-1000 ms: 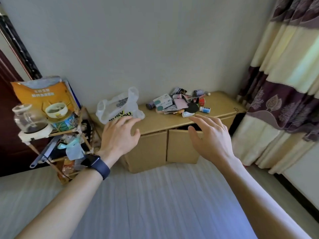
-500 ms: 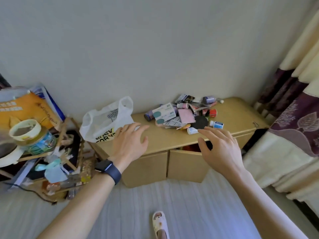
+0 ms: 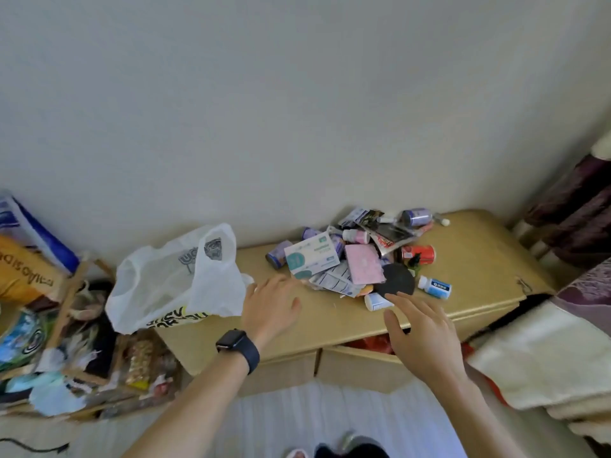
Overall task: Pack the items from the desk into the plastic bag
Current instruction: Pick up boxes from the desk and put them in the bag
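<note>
Nothing looks packed yet: the jumbled pile of small boxes and bottles [image 3: 357, 256] lies at 3 o'clock from the white plastic bag [image 3: 172, 279] on the tan wooden desk [image 3: 479, 259], both hands' fingers [image 3: 410, 302] spread and empty.

Desk [image 3: 476, 246] with bag [image 3: 172, 285], clutter pile [image 3: 357, 256].

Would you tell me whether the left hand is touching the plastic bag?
Cannot tell: in the head view, the left hand overlaps the plastic bag edge; no visible gap or clear contact.

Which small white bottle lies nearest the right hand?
The white bottle at the pile's front edge, just beyond the right hand; the blue-labelled bottle lies farther right.
</note>
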